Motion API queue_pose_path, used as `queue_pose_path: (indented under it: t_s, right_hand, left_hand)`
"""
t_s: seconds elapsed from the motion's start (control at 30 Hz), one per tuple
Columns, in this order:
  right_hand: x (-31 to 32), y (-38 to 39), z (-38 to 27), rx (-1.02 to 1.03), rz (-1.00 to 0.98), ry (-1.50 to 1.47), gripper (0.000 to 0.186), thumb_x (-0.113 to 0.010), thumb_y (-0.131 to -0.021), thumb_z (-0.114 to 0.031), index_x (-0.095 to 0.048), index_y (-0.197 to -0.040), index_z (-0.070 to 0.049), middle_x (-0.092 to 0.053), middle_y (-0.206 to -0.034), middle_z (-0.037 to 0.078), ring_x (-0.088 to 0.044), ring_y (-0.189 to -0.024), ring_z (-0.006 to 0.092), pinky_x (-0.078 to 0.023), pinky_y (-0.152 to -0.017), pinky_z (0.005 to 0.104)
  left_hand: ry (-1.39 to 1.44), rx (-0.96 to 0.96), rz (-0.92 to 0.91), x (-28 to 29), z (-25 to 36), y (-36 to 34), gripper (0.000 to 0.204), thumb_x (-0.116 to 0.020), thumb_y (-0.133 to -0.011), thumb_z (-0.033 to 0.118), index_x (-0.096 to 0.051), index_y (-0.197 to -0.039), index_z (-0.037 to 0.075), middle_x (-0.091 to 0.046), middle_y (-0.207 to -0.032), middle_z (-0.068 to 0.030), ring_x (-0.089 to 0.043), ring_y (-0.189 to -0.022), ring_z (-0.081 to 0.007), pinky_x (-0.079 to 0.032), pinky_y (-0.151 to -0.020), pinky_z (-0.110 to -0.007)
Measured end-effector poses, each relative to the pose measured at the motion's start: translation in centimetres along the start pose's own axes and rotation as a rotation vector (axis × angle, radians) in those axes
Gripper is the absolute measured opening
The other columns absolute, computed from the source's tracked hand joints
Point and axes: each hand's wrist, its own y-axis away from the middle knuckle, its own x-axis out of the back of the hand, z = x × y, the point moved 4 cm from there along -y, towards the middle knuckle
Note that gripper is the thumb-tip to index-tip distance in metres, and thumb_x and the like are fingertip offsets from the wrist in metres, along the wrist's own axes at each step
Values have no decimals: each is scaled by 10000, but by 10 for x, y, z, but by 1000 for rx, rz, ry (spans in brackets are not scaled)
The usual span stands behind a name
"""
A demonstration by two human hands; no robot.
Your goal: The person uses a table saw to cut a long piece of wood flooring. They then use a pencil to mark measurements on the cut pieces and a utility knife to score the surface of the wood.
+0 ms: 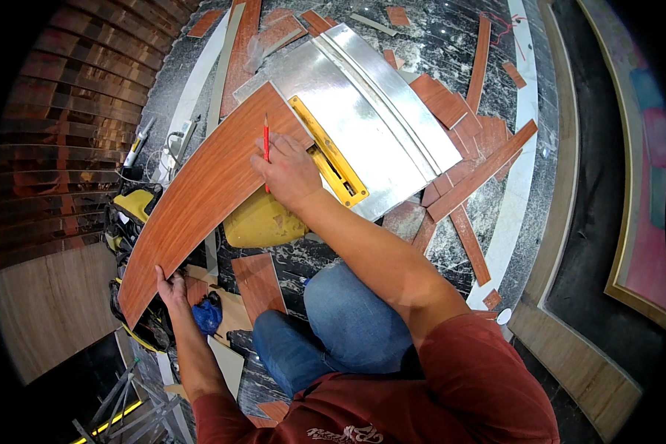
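A long reddish wood-grain board (200,200) runs diagonally through the left centre of the frame, from lower left up to the middle top, its upper end resting on a metal saw table (362,126). The right hand (288,172) lies on the board's upper end, fingers closed around a red pencil (266,148) that stands nearly upright in the frame with its tip toward the top, over the board's surface. The left hand (172,287) grips the board's lower end at the lower left, fingers curled on its edge.

The saw table is a shiny steel sheet in the upper centre, with a yellow slot insert (329,155) just right of the right hand. Below the table, in the centre, sits the saw's yellow body (263,222). Many reddish offcuts (473,174) lie scattered on the dark marble floor (436,44) to the right and along the top of the frame. A yellow and black tool bag (129,214) sits at the left under the board. A blue glove (207,314) lies near the left hand. The person's blue jeans (348,325) and red shirt (451,392) fill the lower centre
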Motion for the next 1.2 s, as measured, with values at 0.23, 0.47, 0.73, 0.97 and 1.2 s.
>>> queue_pose_path:
  t_s: [0.23, 0.47, 0.73, 0.97, 1.2]
  right_hand:
    - [3, 5, 1, 2, 12, 6, 145, -598, -820, -142, -651, -940, -80, -649, -1202, 100, -569, -1193, 293, -446, -1039, 437]
    - [7, 6, -2, 13, 26, -22, 136, -598, -811, -143, -649, -917, -75, -645, -1198, 99, -572, -1184, 293, -451, -1029, 431]
    - [7, 13, 0, 28, 51, 4, 136, -597, -809, -147, -653, -910, -75, -654, -1187, 108, -580, -1186, 297, -465, -1013, 433]
    - [8, 14, -5, 14, 36, 3, 138, -595, -813, -146, -658, -909, -71, -656, -1182, 109, -580, -1193, 296, -462, -1021, 427]
    - [13, 19, -3, 19, 46, 11, 141, -597, -808, -143, -650, -915, -67, -655, -1178, 112, -583, -1181, 297, -467, -1019, 409]
  left_hand:
    - [-23, -20, 0, 3, -5, 5, 345, -679, -952, 103, -584, -1248, -47, -645, -1267, -172, -629, -1163, -285, -559, -991, -389]
    - [-39, -16, 3, 5, -3, 15, 355, -684, -952, 118, -583, -1252, -44, -640, -1278, -169, -618, -1182, -279, -543, -1009, -385]
    - [-22, 5, -19, 1, -10, 28, 351, -686, -953, 120, -588, -1248, -41, -645, -1265, -158, -624, -1159, -271, -531, -1010, -365]
    - [-33, -9, 6, 21, 3, 22, 351, -700, -943, 118, -595, -1240, -35, -652, -1254, -153, -626, -1152, -269, -534, -1001, -361]
    - [-24, 20, -18, 14, -7, 32, 356, -710, -933, 112, -602, -1241, -30, -656, -1255, -150, -634, -1145, -260, -543, -993, -359]
